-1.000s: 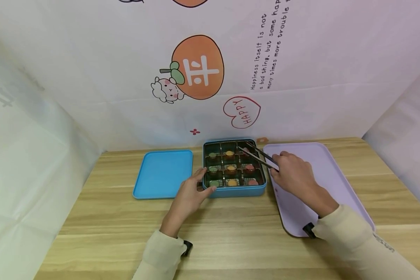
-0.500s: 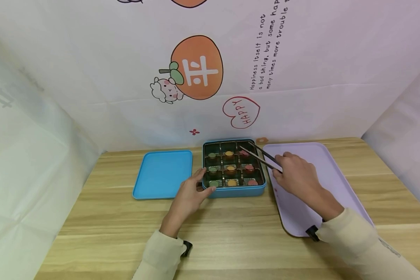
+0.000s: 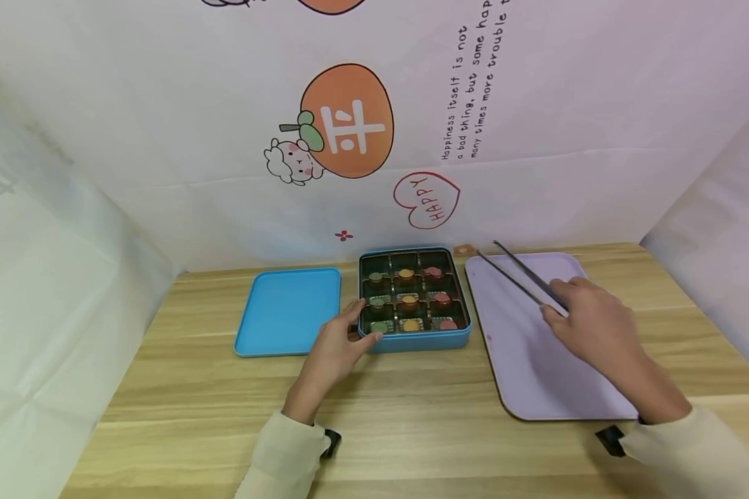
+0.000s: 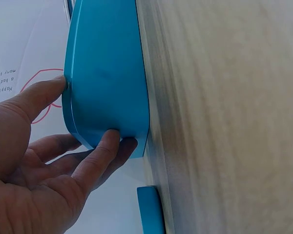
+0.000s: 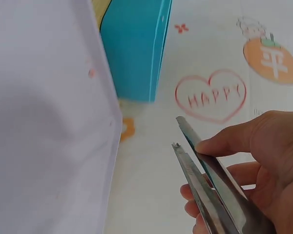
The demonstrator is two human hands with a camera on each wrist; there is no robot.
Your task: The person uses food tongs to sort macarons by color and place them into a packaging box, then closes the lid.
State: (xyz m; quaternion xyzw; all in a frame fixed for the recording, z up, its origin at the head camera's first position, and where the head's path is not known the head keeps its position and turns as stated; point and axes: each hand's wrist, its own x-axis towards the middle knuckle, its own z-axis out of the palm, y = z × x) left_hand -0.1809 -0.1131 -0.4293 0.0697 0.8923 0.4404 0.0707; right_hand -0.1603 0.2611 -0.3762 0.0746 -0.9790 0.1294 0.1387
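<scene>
The left hand (image 3: 333,346) rests against the near left corner of the blue box (image 3: 414,298), thumb and fingers spread along its wall; the right hand (image 3: 593,322) pinches tweezers (image 3: 521,277) over the lilac tray (image 3: 537,360), tips slightly apart and empty.

My right hand (image 3: 599,326) pinches a pair of long metal tweezers (image 3: 524,277), tips slightly apart and empty, slanting up and away over the far part of the lilac tray (image 3: 537,374). My left hand (image 3: 340,343) touches the near left corner of the open blue tin (image 3: 415,339), which sits flat on the tabletop (image 3: 412,416), its nine dark compartments each holding a small round sweet.
</scene>
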